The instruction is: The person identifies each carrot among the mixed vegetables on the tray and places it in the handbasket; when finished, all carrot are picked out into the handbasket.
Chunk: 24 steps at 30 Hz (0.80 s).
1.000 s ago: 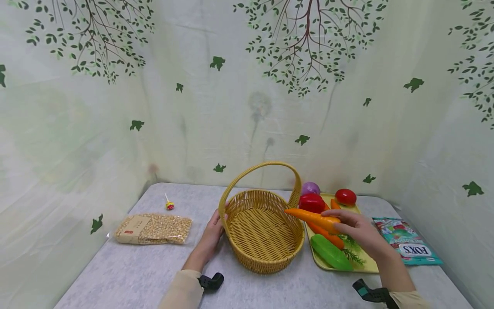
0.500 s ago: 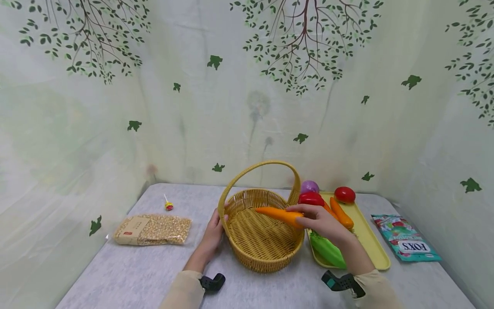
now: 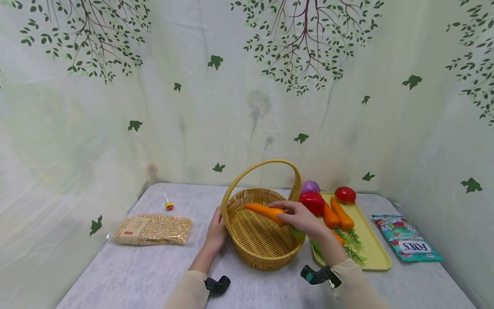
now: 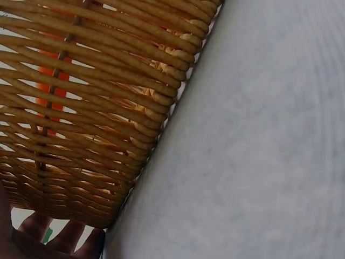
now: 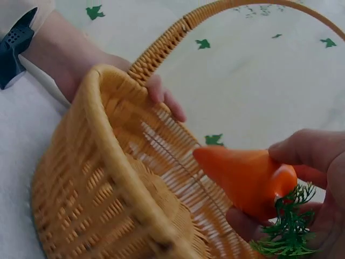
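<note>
My right hand point(image 3: 299, 216) pinches an orange carrot point(image 3: 264, 211) by its thick end, above the inside of a round wicker basket point(image 3: 266, 262). The carrot's tip points left, and green leaves point(image 5: 288, 226) hang from its top in the right wrist view. My left hand point(image 3: 217, 231) holds the basket's left side near the foot of the tall handle point(image 3: 266, 162); its fingers point(image 5: 173, 105) curve round the wall at the rim. Through the weave, the left wrist view shows an orange patch of the carrot point(image 4: 51, 81). No other thing shows inside the basket.
Right of the basket, a yellow tray point(image 3: 374, 253) bears more carrots point(image 3: 341, 214), a red pepper point(image 3: 311, 202) and a tomato point(image 3: 345, 195). A purple ball-shaped item point(image 3: 310, 186) lies behind. A teal FOX'S bag point(image 3: 407, 238) is far right. Left are a grain bag point(image 3: 154, 229) and a lollipop point(image 3: 169, 204).
My right hand has carried the carrot left from over the tray to over the basket. My left hand stays at the basket's side, and the basket has tilted or shifted only slightly.
</note>
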### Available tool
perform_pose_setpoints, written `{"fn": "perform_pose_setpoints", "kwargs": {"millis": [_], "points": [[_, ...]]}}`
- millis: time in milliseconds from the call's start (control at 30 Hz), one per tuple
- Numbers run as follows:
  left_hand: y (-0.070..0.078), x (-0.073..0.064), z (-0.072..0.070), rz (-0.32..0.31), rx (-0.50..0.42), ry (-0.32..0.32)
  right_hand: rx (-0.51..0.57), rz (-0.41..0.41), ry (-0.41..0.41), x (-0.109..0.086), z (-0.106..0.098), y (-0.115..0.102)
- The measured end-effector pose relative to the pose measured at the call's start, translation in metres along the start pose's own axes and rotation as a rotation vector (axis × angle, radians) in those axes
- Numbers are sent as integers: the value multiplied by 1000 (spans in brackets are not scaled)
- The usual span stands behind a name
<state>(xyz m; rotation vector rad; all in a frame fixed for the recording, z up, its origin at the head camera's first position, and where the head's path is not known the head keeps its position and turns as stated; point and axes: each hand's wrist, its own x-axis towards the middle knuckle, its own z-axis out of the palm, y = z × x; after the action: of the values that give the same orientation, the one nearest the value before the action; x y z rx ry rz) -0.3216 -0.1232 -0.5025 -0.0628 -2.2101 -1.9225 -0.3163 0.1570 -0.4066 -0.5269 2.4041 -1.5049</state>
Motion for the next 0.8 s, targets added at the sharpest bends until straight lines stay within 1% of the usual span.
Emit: {"fn": "perform_pose_setpoints", "kwargs": {"millis": [100,167,267,400,467,500,567,700,733,800], "points": [[-1,-1,1,-6,-17,-1,7,26,13,7,11,0],[-1,-2,1,1,-38,-7,11,35,16,12,19,1],[-2,-3,1,13,-54,-25,-3,11,4,16,30,3],[-3,-2,2,18,-61,-42,-57,-37,-25,20,41,3],[-3,-3,2,13,-80,-46,-75,-46,-34,20,44,2],[1,-4,1,13,-80,-49,-81,-46,-38,20,45,1],[1,-4,-1,11,-86,-52,-96,-45,-48,20,48,0],[0,-6,-4,2,-88,-57,-146,-38,-94,19,51,2],[-4,-4,-3,2,-91,-53,-160,-35,-109,19,52,3],[-5,-4,-3,6,-87,-52,-179,-24,-138,19,54,4]]}}
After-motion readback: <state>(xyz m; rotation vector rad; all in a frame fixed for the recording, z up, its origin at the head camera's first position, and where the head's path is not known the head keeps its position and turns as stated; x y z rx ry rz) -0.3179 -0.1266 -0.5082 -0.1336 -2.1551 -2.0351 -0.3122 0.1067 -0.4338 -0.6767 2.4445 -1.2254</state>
